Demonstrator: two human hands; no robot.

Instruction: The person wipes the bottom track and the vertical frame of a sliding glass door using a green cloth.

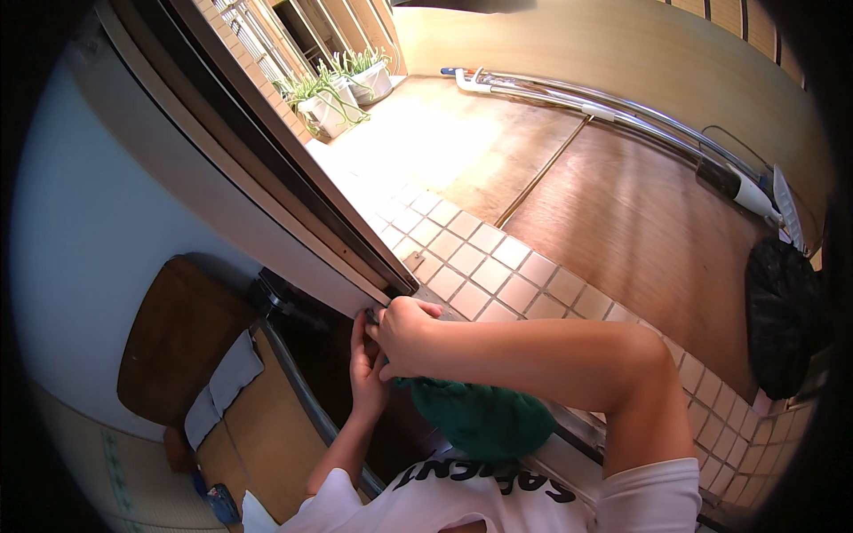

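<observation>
Both my hands are together at the lower end of the sliding window frame (311,209), by its corner with the sill. My right hand (409,333) reaches across from the right with bent fingers pressed together. My left hand (362,369) is just to its left, fingers pointing up and partly hidden behind it. A small dark grey bit shows between the fingertips, too small to make out. A bunched green cloth (484,422) hangs just below my right hand and forearm; whether a hand grips it is hidden.
Beyond the sill lie a tiled ledge (466,258) and brown boards (640,213). Metal poles (613,111) rest along the back wall, near a black bag (782,315). Potted plants (329,107) stand far left. Indoors, a brown chair back (182,338) is at left.
</observation>
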